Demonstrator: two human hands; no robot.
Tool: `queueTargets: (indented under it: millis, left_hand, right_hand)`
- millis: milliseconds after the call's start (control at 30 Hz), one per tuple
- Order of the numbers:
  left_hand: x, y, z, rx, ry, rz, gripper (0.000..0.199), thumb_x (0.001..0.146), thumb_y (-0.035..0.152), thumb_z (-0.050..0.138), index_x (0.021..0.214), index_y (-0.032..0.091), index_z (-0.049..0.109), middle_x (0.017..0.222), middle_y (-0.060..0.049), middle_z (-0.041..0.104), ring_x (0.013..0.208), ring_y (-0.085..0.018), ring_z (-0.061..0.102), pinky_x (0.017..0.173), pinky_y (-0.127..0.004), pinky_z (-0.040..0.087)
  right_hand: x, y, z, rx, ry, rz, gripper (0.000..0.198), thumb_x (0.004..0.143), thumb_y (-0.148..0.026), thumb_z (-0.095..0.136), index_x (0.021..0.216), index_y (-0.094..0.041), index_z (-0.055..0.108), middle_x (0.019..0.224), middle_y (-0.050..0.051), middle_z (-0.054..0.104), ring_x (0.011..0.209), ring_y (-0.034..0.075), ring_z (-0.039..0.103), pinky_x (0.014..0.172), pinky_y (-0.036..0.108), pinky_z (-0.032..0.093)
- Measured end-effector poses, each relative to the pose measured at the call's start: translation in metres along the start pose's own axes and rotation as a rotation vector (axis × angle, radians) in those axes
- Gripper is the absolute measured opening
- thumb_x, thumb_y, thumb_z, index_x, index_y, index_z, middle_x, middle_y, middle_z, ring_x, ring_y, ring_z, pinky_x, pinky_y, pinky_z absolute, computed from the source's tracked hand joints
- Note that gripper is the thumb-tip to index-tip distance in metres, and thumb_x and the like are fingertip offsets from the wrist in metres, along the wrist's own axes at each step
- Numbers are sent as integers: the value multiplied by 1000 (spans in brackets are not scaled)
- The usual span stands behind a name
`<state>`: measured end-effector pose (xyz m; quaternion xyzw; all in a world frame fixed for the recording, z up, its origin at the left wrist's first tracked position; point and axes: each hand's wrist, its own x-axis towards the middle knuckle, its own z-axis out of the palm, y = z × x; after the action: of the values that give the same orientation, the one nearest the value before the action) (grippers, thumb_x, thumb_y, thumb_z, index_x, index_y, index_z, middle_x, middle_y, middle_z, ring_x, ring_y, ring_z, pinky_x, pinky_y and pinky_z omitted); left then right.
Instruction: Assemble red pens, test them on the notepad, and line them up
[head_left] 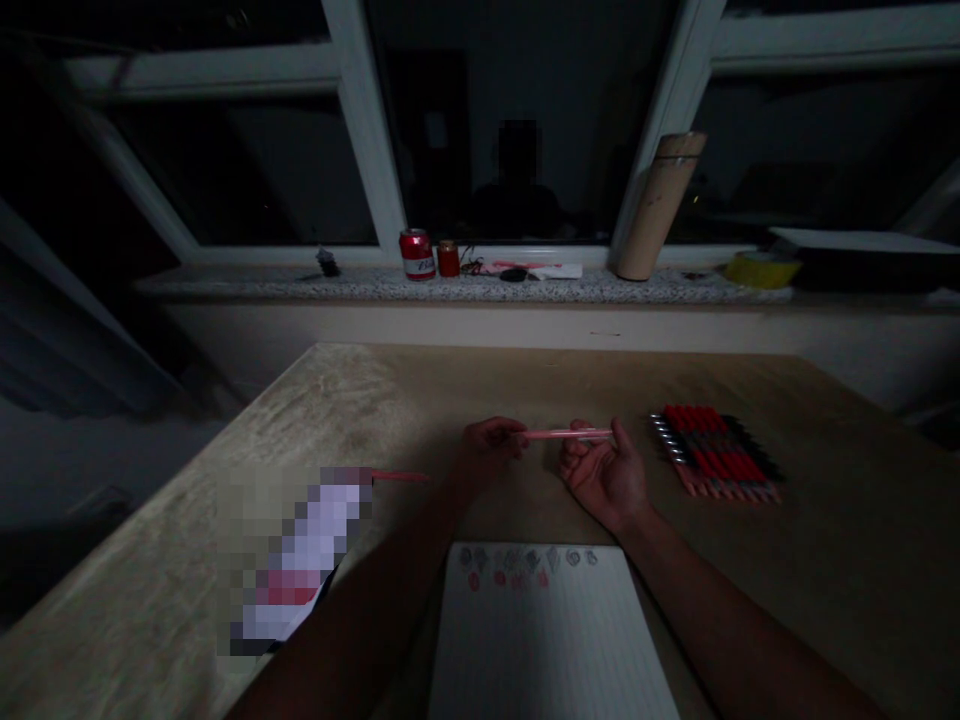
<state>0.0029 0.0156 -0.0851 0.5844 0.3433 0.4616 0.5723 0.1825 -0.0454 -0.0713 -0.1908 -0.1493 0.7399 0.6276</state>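
Beyond your left hand [499, 440] and right hand [611, 480], you can pass along a bare strip of desk [540, 375] below the sill [360, 289], but the held pen [553, 434] bars the gap between them. Rightward, the pen row [716, 450] blocks you; leftward, a blurred item [319, 530] and red pen [401, 477] do, while the pad [547, 640] takes the near middle.

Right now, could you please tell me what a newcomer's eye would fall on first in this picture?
Most likely the bright, blurred-out object at the left of the table, too obscured to identify. Next, the neat row of red and black pens on the right. Then perhaps the reddish pen between the left hand and right hand, beyond the notebook.
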Motion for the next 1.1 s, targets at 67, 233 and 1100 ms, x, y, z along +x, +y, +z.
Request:
queueTargets:
  millis: [67,233,1100]
  left_hand:
    - [1,0,0,6,-6,3,29,66,35,70,82,12,64,67,-3,65,53,-8,55,53,-20,43]
    - [0,0,2,2,13,-7,29,66,35,70,81,11,64,65,-2,64,53,-8,55,52,-20,43]
    - [-5,7,4,-25,79,-5,31,60,33,72,81,13,61,65,-1,63,52,-8,54,51,-20,42]
  right_hand:
    - [1,-1,-1,9,15,3,49,87,-54,35,83,-16,65,63,7,67,59,16,62,60,29,48]
    - [2,-2,-2,0,22,2,48,86,-54,37,84,-16,65,63,6,67,59,16,61,60,30,48]
    - [8,-4,-3,-316,110,-164,35,82,-45,53,76,-14,67,54,3,63,47,13,56,46,24,47]
